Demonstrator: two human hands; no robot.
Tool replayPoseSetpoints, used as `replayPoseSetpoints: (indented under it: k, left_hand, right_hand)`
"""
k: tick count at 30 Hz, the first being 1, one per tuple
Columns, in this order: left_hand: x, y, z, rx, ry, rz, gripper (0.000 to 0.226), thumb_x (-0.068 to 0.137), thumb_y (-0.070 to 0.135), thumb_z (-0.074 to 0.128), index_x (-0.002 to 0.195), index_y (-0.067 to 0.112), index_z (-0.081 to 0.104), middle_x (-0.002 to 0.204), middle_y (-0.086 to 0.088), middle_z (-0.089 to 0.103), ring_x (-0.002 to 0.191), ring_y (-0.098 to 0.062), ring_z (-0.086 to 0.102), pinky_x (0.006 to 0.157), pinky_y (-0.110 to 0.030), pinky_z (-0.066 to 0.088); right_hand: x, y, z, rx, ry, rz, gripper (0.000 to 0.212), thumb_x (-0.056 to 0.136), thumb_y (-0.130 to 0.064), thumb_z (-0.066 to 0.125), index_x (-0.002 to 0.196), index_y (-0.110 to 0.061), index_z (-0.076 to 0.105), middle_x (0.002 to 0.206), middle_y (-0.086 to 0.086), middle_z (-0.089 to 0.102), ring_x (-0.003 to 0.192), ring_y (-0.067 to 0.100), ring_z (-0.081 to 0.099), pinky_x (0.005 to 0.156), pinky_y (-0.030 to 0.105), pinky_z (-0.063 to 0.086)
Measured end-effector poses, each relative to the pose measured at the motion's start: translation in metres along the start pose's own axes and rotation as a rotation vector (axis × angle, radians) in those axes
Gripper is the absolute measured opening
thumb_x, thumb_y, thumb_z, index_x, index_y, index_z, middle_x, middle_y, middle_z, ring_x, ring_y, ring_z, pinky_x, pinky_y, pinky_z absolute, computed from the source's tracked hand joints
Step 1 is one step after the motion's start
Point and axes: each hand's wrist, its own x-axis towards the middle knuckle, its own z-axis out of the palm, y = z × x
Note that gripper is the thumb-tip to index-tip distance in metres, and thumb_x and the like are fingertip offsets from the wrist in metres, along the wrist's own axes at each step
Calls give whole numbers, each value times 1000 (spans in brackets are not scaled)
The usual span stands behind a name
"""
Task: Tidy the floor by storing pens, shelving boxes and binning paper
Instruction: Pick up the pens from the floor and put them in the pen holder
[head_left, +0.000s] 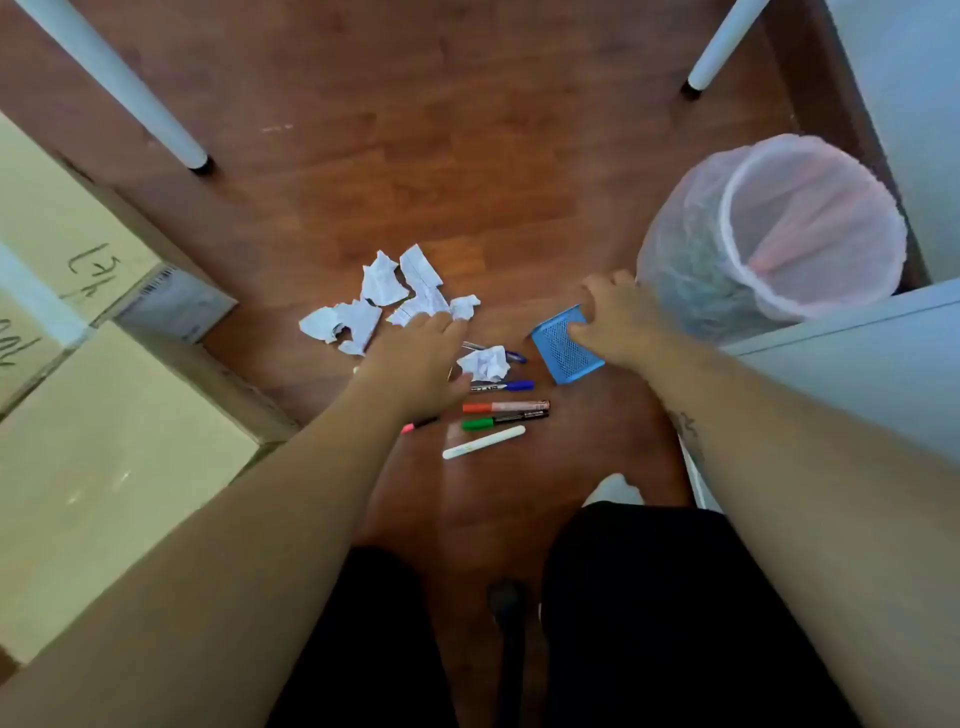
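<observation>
**Surfaces on the floor**

We see a glossy wood-grain floor (415, 156), crumpled matt paper scraps (384, 291), a blue metal-mesh pen holder (563, 353), matt cardboard boxes (104, 457), and a bin (779, 234) lined with thin translucent plastic.

soft, even indoor light, faint floor (415, 156) glare, slight overall blur, wide-angle bending at edges.

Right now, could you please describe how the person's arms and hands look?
Both forearms are bare, with no sleeves in view. The left hand and right hand wear no gloves, rings or watch that I can see. A small dark tattoo-like marking sits on the right forearm.
</observation>
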Motion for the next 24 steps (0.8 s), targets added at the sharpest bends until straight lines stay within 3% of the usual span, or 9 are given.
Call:
replayPoseSetpoints:
  k: [4, 12, 16, 24]
  left_hand:
    - [-4, 10, 55, -39, -122, -6, 40, 87, 43, 58, 118, 18, 53, 120, -5, 58, 109, -26, 53, 84, -43, 50]
    - [2, 17, 137, -42, -235, -18, 42, 87, 39, 62, 124, 20, 51, 124, -4, 55, 111, -24, 53, 85, -41, 51]
    - [11, 20, 156, -37, -284, -54, 42, 86, 37, 64, 122, 20, 52, 125, -5, 54, 110, -25, 54, 86, -45, 52]
    - [20, 28, 176, -16, -324, -49, 34, 91, 27, 60, 123, 19, 52, 124, -5, 56, 112, -25, 53, 79, -38, 50]
  right_hand:
    - [0, 15, 41, -48, -26, 28, 62, 85, -34, 65, 140, -21, 41, 135, 11, 39, 126, 33, 37, 101, 43, 40]
    - [40, 30, 100, -57, 57, 16, 80, 84, -40, 67, 150, -36, 21, 147, 12, 27, 128, 34, 34, 99, 45, 41]
    - [57, 34, 115, -48, 47, 5, 77, 83, -39, 69, 147, -37, 25, 148, 13, 26, 130, 35, 33, 94, 46, 43]
    - [58, 44, 127, -31, 103, -61, 62, 84, -29, 70, 136, -33, 37, 138, 11, 33, 122, 32, 41, 76, 37, 41]
